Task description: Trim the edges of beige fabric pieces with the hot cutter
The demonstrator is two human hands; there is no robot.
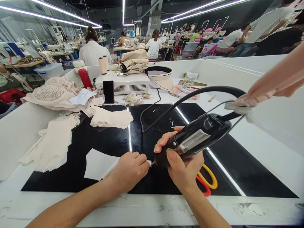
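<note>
My right hand [181,164] is wrapped round a black corded handheld tool [199,136] with a silver plate on its side. The tool tilts down to the left, and its thin tip is at the edge of a white sheet piece [102,164]. My left hand [129,169] is closed, gripping that piece near the tip; its fingers hide part of it. Scissors [211,177] with yellow and red handles lie beside my right wrist, blades hidden. A pinkish strip [268,79], apparently cloth, is tied at the tool's cable [201,90].
Stacks of cream fabric pieces [54,139] [110,117] and a lace-cupped garment [54,90] lie left. Behind stand a white vented box [128,83], phone [108,91], red bottle [85,78], thread cones [103,65] and cream round container [161,76]. White walls [251,71] edge the table; people sew beyond.
</note>
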